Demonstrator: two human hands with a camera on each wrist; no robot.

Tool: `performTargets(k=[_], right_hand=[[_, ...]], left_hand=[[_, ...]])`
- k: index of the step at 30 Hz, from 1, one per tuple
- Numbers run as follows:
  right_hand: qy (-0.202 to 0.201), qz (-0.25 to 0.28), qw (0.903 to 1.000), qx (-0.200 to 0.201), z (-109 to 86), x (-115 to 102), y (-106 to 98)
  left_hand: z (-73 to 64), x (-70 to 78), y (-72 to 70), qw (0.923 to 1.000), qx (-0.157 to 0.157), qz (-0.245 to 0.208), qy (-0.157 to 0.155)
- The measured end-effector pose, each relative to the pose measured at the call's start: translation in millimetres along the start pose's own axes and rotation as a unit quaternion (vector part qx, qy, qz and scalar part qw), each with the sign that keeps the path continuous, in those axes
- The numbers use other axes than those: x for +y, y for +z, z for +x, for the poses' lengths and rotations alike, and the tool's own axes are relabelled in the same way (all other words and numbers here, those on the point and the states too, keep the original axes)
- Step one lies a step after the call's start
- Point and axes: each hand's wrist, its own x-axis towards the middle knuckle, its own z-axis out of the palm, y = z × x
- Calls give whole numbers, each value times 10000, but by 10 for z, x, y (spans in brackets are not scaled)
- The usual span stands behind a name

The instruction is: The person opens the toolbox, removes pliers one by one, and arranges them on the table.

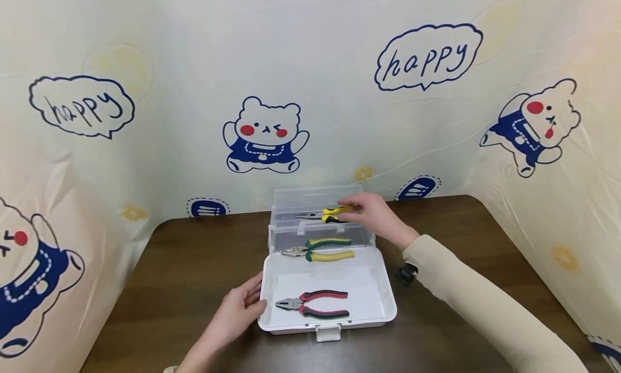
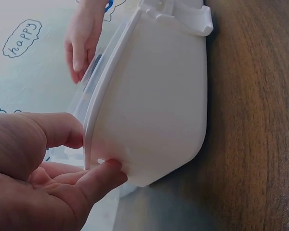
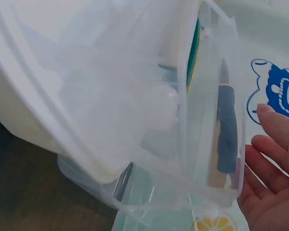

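Note:
A white toolbox with a clear lid lies open before me. My left hand grips its left rim, thumb on one side and fingers against the outer wall. Combination pliers with red and black handles lie on the white floor. Behind them, pliers with green and yellow handles rest near the hinge. Needle-nose pliers with yellow and black handles lie farther back in the lid. My right hand is at their handle ends; in the right wrist view its fingers are loosely bent beside the clear wall.
A white latch sticks out from the box's front edge. The box stands on a dark wooden table. A printed curtain with bears hangs close behind the lid and along both sides.

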Motion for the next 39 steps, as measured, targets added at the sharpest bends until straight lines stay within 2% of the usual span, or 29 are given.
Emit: performTargets(k=[5,11,16,23,28,34,39], right_hand=[[13,-415,9984,-378,114,-37,61],[39,-873,9942,-628,199,-78,66],[-259,-1185,9892,-822,274,-78,78],[-585,-1753,9761,-1143,391,-108,88],[-903,-1936,9702,-1140,458,-151,87],[-828,-2066,9695,-1024,429,-140,65],[-765,-1642,9811,-674,387,-142,16]], left_hand=[[-16,-33,32,9999,95,-130,-51],[-1,-34,55,9995,247,-152,-78],[6,-32,69,9994,324,-94,-33],[26,-38,86,9993,372,-72,-69],[22,-16,89,9990,434,-70,-112],[12,-11,95,9990,434,-73,-123],[26,-14,97,9991,408,-105,-76]])
